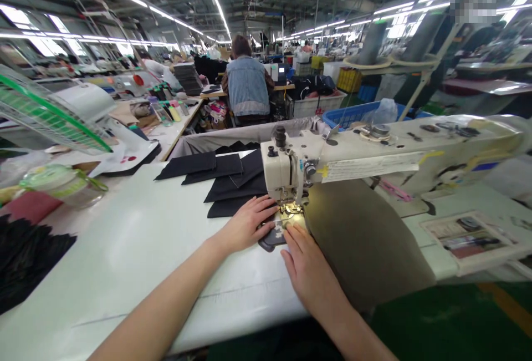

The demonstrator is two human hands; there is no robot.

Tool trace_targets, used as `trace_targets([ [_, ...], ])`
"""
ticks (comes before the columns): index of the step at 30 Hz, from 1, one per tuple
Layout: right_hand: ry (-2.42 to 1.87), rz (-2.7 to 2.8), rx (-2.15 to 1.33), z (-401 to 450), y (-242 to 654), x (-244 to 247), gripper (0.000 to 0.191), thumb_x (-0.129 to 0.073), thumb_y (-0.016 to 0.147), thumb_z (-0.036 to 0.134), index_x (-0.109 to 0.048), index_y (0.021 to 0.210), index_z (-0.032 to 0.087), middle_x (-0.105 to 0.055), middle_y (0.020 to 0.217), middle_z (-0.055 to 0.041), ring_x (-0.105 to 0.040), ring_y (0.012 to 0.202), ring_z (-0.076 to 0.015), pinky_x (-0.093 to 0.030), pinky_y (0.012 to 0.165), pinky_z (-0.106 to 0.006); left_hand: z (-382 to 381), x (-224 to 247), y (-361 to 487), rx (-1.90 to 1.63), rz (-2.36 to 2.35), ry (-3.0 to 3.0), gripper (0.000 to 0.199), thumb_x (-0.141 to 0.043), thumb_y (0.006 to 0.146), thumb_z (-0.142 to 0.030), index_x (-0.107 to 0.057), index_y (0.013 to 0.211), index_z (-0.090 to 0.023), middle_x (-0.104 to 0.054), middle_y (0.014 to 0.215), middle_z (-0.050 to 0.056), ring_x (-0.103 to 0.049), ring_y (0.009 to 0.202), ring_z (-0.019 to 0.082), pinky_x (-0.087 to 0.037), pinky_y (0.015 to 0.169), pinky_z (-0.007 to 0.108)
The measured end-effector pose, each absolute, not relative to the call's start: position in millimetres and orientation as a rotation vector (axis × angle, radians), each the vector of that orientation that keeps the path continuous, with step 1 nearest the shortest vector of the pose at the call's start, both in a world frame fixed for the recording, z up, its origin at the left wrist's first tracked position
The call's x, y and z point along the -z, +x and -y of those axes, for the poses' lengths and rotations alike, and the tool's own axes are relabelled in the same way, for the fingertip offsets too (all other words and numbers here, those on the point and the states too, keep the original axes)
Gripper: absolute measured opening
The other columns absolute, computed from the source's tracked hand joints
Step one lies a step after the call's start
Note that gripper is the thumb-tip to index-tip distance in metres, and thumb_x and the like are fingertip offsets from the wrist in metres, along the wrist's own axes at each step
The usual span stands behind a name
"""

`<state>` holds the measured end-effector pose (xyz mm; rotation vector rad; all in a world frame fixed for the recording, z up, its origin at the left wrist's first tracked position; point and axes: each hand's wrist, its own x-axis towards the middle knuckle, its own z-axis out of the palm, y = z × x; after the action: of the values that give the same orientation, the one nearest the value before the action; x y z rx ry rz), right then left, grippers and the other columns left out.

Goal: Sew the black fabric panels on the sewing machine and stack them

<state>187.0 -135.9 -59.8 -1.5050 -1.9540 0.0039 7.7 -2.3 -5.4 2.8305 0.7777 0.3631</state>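
Note:
A sewing machine stands over the table, its lamp lighting the needle area and metal plate. My left hand lies with fingers stretched out just left of the presser foot, at the edge of the dark plate. On the other side my right hand rests flat, fingertips on the lit plate in front of the needle. Neither hand grips anything I can see. Several black fabric pieces overlap left of the machine head, beyond my left hand. A dark olive-brown sheet extends right of the needle.
A white table spreads left, with a black fabric pile, a lidded container and a green-rimmed fan. Behind the machine is a blue crate. A tray of small tools lies right. A person sits ahead.

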Motion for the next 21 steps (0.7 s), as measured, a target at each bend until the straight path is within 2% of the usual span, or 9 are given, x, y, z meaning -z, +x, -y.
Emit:
trace_targets([
  [4, -1.513, 1.984, 0.024, 136, 187, 61, 0.039, -0.050, 0.098, 0.017, -0.060, 0.135, 0.009, -0.062, 0.138, -0.0192, -0.056, 0.132, -0.0336, -0.052, 0.108, -0.054, 0, 12, 9, -0.343, -1.114, 2.760, 0.053, -0.049, 0.102, -0.042, -0.046, 0.148, -0.015, -0.048, 0.153, 0.017, -0.042, 0.144, 0.032, -0.029, 0.121, 0.056],
  [6, -1.517, 1.986, 0.041, 136, 186, 62, 0.039, -0.050, 0.097, 0.015, -0.061, 0.134, 0.008, -0.062, 0.138, -0.0201, -0.056, 0.131, -0.0342, -0.052, 0.107, -0.054, -1, 13, 7, -0.357, -1.205, 2.720, 0.054, -0.047, 0.102, -0.041, -0.047, 0.148, -0.012, -0.047, 0.153, 0.020, -0.042, 0.143, 0.035, -0.029, 0.119, 0.060],
  [9, -1.520, 1.961, 0.047, 139, 186, 64, 0.040, -0.050, 0.095, 0.013, -0.061, 0.134, 0.009, -0.061, 0.139, -0.0204, -0.056, 0.132, -0.0340, -0.052, 0.107, -0.054, 0, 6, 0, -0.357, -1.183, 2.671, 0.049, -0.051, 0.099, -0.035, -0.054, 0.142, -0.011, -0.052, 0.150, 0.019, -0.048, 0.139, 0.034, -0.034, 0.118, 0.056],
  [11, -1.502, 1.967, 0.042, 142, 186, 63, 0.039, -0.051, 0.096, 0.013, -0.061, 0.133, 0.008, -0.061, 0.138, -0.0203, -0.057, 0.131, -0.0337, -0.052, 0.107, -0.054, 3, -2, -7, -0.379, -1.166, 2.622, 0.046, -0.056, 0.092, -0.025, -0.061, 0.136, -0.013, -0.058, 0.144, 0.017, -0.052, 0.134, 0.032, -0.038, 0.116, 0.051],
  [13, -1.478, 1.980, 0.039, 145, 187, 62, 0.038, -0.050, 0.097, 0.015, -0.061, 0.133, 0.009, -0.062, 0.137, -0.0195, -0.057, 0.130, -0.0331, -0.053, 0.107, -0.052, 5, -11, -14, -0.430, -1.169, 2.552, 0.043, -0.061, 0.082, -0.017, -0.069, 0.125, -0.017, -0.065, 0.135, 0.014, -0.058, 0.127, 0.031, -0.043, 0.112, 0.048],
  [15, -1.465, 1.979, 0.040, 147, 189, 60, 0.038, -0.048, 0.098, 0.017, -0.061, 0.133, 0.009, -0.062, 0.137, -0.0191, -0.057, 0.130, -0.0326, -0.052, 0.107, -0.052, 5, -19, -21, -0.513, -1.199, 2.455, 0.034, -0.064, 0.077, -0.016, -0.075, 0.109, -0.020, -0.072, 0.120, 0.011, -0.064, 0.115, 0.031, -0.049, 0.105, 0.046],
  [17, -1.458, 1.970, 0.038, 147, 189, 59, 0.037, -0.046, 0.100, 0.019, -0.060, 0.133, 0.008, -0.062, 0.137, -0.0195, -0.057, 0.130, -0.0324, -0.052, 0.108, -0.053, 2, -28, -29, -0.634, -1.259, 2.326, 0.020, -0.064, 0.082, -0.023, -0.076, 0.098, -0.020, -0.076, 0.102, 0.009, -0.070, 0.099, 0.029, -0.054, 0.096, 0.043],
  [18, -1.454, 1.965, 0.033, 148, 189, 59, 0.037, -0.045, 0.100, 0.019, -0.060, 0.133, 0.009, -0.062, 0.137, -0.0195, -0.057, 0.130, -0.0322, -0.052, 0.108, -0.053, 0, -32, -33, -0.713, -1.298, 2.251, 0.019, -0.061, 0.086, -0.029, -0.075, 0.096, -0.020, -0.076, 0.096, 0.008, -0.071, 0.092, 0.028, -0.056, 0.091, 0.042],
  [21, -1.446, 1.955, 0.016, 148, 190, 61, 0.037, -0.045, 0.101, 0.021, -0.061, 0.133, 0.010, -0.062, 0.137, -0.0192, -0.057, 0.130, -0.0321, -0.052, 0.108, -0.054, -5, -40, -46, -0.977, -1.409, 2.019, 0.036, -0.044, 0.097, -0.038, -0.069, 0.114, -0.018, -0.075, 0.096, 0.008, -0.072, 0.089, 0.026, -0.059, 0.085, 0.040],
])
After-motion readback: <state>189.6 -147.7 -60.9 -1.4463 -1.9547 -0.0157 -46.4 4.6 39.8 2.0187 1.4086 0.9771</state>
